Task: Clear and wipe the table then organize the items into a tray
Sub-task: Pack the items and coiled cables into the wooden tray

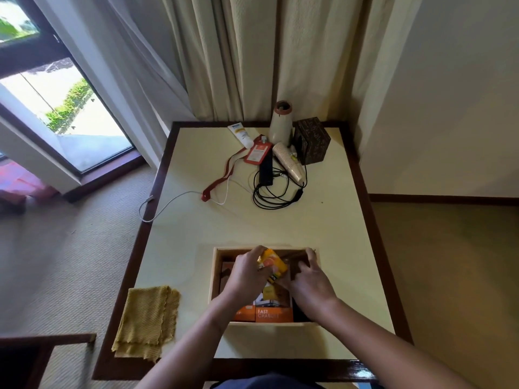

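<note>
Yellow packet (271,263) tight within the left hand (247,273) grip, just above the tray (269,324).

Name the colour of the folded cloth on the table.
Mustard yellow cloth; head view.

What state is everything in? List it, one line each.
Wooden tray: on the table, holds orange boxes.
Left hand: grips the yellow packet over the wooden tray.
Right hand: inside the wooden tray, grip unclear.
Yellow cloth: folded, at the table's left edge.
Paper cup stack: lying on its side.
Black cable: coiled.
White cable: loops past the table's left edge.
</note>
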